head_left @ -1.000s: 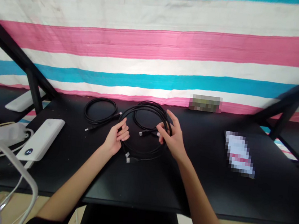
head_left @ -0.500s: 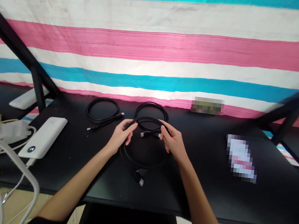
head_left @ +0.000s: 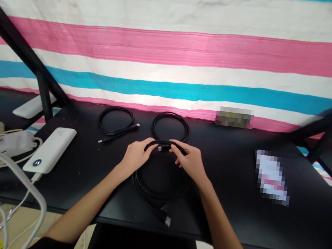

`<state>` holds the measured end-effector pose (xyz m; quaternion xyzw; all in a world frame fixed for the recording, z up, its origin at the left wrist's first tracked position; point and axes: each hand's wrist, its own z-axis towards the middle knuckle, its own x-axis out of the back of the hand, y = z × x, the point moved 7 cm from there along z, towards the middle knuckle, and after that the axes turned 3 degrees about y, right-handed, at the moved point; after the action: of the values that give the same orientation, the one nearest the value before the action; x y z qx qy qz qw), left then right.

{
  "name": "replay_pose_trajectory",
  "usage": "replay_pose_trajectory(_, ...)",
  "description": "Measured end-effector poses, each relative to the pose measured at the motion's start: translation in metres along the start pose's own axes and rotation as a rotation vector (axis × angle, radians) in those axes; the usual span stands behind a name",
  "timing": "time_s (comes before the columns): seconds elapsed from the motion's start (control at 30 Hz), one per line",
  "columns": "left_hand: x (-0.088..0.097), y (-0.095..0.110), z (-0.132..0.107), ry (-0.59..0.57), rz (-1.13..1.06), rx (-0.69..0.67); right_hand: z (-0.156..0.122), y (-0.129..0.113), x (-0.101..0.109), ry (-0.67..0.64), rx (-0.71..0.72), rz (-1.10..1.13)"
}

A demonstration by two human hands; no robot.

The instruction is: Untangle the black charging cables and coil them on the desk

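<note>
Cable coil (head_left: 151,196), extending bodyward from left hand (head_left: 135,156) and right hand (head_left: 192,161), is now pinched by closer-set fingers; tidying seems underway.

I am at a makeshift workstation; whether it sits in a home, office or workshop, I cannot tell. A black tabletop (head_left: 234,185) stands between slanting black frame bars (head_left: 16,39), backed by a turquoise, white and pink striped sheet (head_left: 175,47). Coiled black cables (head_left: 142,193), a white power bank (head_left: 51,148) and white leads (head_left: 43,209) suggest electronics work.
</note>
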<state>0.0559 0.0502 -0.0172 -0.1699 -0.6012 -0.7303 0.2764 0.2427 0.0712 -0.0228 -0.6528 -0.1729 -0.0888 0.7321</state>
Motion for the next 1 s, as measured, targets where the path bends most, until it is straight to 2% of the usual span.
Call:
replay_pose_trajectory(0.13, -0.006, 0.006, -0.002, -0.096, -0.188, 0.043, 0.0, -0.007, 0.005, 0.055, 0.067, -0.005)
replay_pose_trajectory(0.27, -0.013, 0.008, -0.004, -0.17, -0.351, 0.122, 0.0, -0.01, 0.005, 0.053, 0.045, 0.057)
replay_pose_trajectory(0.43, -0.015, 0.005, -0.005, -0.186, -0.528, 0.271, 0.002, -0.007, 0.009, 0.07, -0.053, 0.205)
replay_pose_trajectory(0.6, -0.022, 0.004, -0.009, -0.171, -0.931, 0.42, 0.003, 0.003, 0.018, 0.229, -0.14, 0.398)
replay_pose_trajectory(0.67, -0.027, 0.003, -0.011, -0.161, -1.059, 0.479, 0.004, 0.007, 0.017, 0.24, -0.172, 0.467)
replay_pose_trajectory(0.8, -0.029, 0.001, -0.014, -0.141, -1.153, 0.558, 0.004, 0.008, 0.006, 0.11, -0.265, 0.615)
replay_pose_trajectory(1.0, -0.018, -0.001, -0.009, -0.019, -1.18, 0.573, -0.004, -0.007, -0.011, -0.104, -0.368, 0.855)
